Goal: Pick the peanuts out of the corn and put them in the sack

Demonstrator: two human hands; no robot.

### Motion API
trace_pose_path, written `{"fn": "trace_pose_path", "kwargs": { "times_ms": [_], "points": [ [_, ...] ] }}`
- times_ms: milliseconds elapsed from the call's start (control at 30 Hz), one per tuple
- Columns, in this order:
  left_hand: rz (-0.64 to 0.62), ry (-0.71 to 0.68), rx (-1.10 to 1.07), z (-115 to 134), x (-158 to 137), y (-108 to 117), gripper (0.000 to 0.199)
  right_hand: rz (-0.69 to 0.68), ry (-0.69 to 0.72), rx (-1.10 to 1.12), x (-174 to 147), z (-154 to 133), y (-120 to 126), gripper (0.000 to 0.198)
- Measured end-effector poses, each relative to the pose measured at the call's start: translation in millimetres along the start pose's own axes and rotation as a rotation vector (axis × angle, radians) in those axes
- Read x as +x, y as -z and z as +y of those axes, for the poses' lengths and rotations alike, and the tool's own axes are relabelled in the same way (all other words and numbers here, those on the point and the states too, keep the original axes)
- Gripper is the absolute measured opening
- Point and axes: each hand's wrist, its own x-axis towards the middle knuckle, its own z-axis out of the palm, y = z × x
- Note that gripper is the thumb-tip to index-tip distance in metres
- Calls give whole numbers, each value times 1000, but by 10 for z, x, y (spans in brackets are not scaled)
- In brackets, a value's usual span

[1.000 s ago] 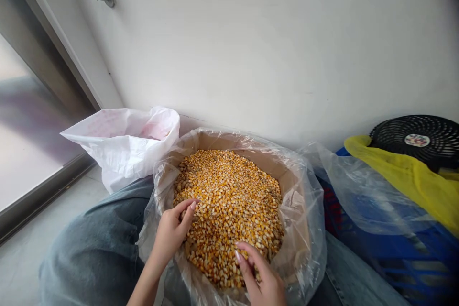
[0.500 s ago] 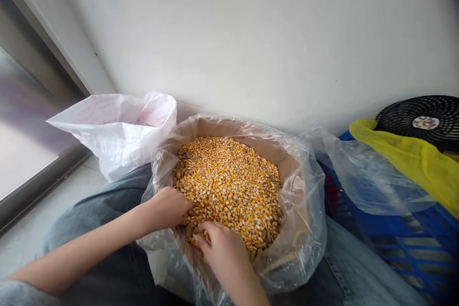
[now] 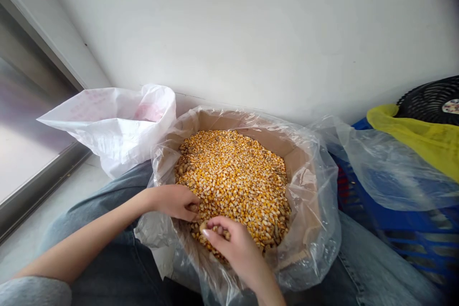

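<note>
Yellow and white corn kernels (image 3: pixel 236 177) fill a cardboard box (image 3: pixel 301 153) lined with a clear plastic bag (image 3: pixel 322 229). Brown pieces that look like unshelled peanuts (image 3: pixel 184 165) lie along the left edge of the corn. At the near left of the heap, my left hand (image 3: pixel 177 202) is closed, a brown peanut partly visible between thumb and finger. Just right of it, my right hand (image 3: pixel 238 244) curls its thumb and fingers around a few tan peanuts, held slightly above the corn.
A white woven sack (image 3: pixel 132 134) stands open at the left by the wall. On the right is a blue plastic crate (image 3: pixel 401 229), with a clear plastic sheet (image 3: pixel 390 172), yellow mesh (image 3: pixel 423 138) and black round grille (image 3: pixel 430 103). My jeans-clad legs flank the box.
My right hand has lifted a little from the corn and turned, showing peanuts in its fingers. My left hand has shifted slightly right. The view has moved a little.
</note>
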Motion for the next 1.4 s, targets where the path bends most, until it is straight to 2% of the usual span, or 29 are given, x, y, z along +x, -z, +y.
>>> {"fn": "trace_pose_path", "kwargs": {
  "times_ms": [67,133,233,300,367,467,567,700,733,800,867,933,1000,1033,1100,1167,1233,1333,1400],
  "points": [
    [-27,-20,-404,10,-44,61,21,-80,-28,460,-90,52,170,27],
    [15,-31,-833,28,-64,43,22,-100,-4,866,-159,105,297,28],
    [130,-98,-1347,57,-33,-107,22,21,130,1238,-200,171,397,26],
    [172,-130,-1547,83,9,-219,22,132,183,1315,-194,212,430,28],
    [213,-140,-1662,119,35,-277,20,188,172,1301,-182,244,464,27],
    [324,-162,-1728,167,-10,-186,18,148,90,1214,-157,202,560,22],
    [573,-128,-1641,138,-174,145,15,59,46,1077,-60,-89,710,22],
    [1078,-83,-1280,-175,-503,838,12,-129,127,815,390,-923,756,24],
    [1193,-60,-1163,-307,-583,1021,15,-171,168,751,578,-1167,695,22],
    [1308,78,-945,-609,-715,1351,19,-253,228,630,1020,-1625,477,18],
    [1340,291,-725,-910,-793,1594,23,-277,224,526,1481,-1984,180,22],
    [1314,519,-544,-1146,-819,1714,30,-218,233,424,1861,-2203,-102,37],
    [1372,622,-377,-1258,-808,1696,41,-208,360,330,2083,-2265,-263,60],
    [1424,602,-287,-1255,-794,1639,44,-187,411,306,2124,-2239,-275,66],
    [1497,450,-116,-1125,-755,1458,42,-127,503,247,2073,-2090,-144,71],
    [1454,284,-58,-864,-699,1239,38,-74,579,126,1877,-1845,156,64],
    [1331,155,-171,-547,-612,1035,34,-127,534,10,1581,-1548,530,45],
    [982,-17,-408,-128,-396,791,25,-244,386,-234,1065,-1072,997,26],
    [697,-117,-442,65,-196,653,19,-290,315,-429,752,-763,1155,18]
  ]
}}
